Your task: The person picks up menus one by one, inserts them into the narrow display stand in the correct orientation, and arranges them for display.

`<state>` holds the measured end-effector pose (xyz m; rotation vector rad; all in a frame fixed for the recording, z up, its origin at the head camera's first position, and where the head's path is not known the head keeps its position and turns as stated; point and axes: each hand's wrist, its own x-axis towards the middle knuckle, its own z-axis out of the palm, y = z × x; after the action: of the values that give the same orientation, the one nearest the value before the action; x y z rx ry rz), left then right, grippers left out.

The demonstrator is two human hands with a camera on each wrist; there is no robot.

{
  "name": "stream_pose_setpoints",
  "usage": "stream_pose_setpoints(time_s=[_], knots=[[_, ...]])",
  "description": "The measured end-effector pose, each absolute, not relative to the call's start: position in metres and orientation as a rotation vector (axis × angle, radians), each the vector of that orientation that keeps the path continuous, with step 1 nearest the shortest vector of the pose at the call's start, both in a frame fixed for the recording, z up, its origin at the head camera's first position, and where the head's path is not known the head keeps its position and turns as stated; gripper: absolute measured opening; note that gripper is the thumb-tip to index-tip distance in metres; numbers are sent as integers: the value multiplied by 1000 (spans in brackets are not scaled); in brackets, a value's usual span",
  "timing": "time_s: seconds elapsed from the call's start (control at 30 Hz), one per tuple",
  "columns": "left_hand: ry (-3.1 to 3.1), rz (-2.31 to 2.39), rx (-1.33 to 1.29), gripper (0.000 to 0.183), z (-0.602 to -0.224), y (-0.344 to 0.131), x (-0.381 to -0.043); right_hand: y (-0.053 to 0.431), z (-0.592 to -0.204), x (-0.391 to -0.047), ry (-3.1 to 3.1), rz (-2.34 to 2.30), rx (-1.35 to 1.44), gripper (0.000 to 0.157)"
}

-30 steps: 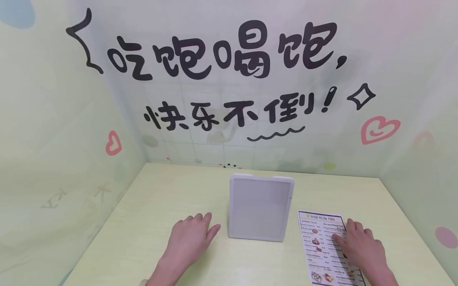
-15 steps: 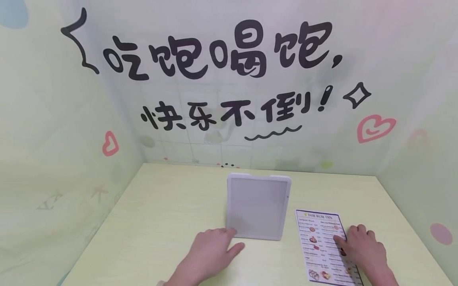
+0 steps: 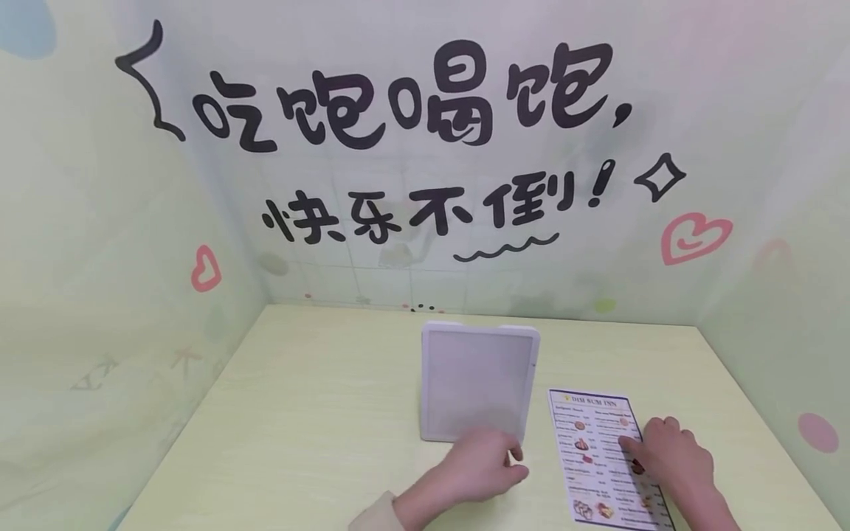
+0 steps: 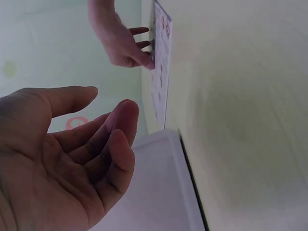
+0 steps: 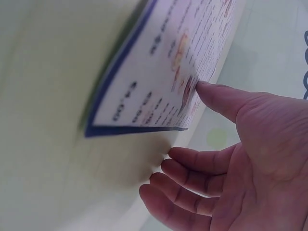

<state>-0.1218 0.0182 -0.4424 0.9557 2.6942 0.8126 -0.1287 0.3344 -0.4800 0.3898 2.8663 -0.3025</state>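
Quantities in view: one menu card (image 3: 587,468), one framed panel (image 3: 474,380), one pale wood-grain surface (image 3: 319,398) and two bare hands. Printed on the backdrop (image 3: 372,37) are two lines of black lettering (image 3: 438,195), one four-pointed star outline (image 3: 660,177) and two clear heart outlines (image 3: 696,240), one toward each side. The menu card, headed "DIM SUM INN", lies printed face up on the surface, to the right of the panel and apart from it. The panel stands on the surface near the middle; it has a white frame, a grey face and a recess in the upper edge. Left hand (image 3: 488,466): positioned in front of the panel's lower edge; fingers loosely bent, thumb separated from the fingertips, nothing held. Contact between this hand and the panel cannot be determined. One light sleeve cuff (image 3: 378,515) shows at the left wrist. Right hand (image 3: 679,456): positioned at the right-hand long edge of the menu card; the thumb tip rests on the printed face, and the four fingers extend, slightly bent, beyond the edge. The thumb and fingers are apart, with no pinch on the card visible.
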Motion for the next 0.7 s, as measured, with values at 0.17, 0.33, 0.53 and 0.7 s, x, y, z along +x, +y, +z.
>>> stream_pose_setpoints(time_s=[0.17, 0.33, 0.53, 0.7], knots=[[2705, 715, 938, 16, -455, 53, -125, 335, -481, -129, 2864, -315, 376, 55], [2742, 586, 908, 20, -465, 80, -126, 334, -483, -130, 2870, -305, 375, 50], [2795, 578, 850, 15, -472, 104, -125, 332, -485, -128, 2891, -300, 363, 43], [2789, 581, 794, 25, -475, 118, -122, 330, -484, -127, 2900, -319, 360, 38]])
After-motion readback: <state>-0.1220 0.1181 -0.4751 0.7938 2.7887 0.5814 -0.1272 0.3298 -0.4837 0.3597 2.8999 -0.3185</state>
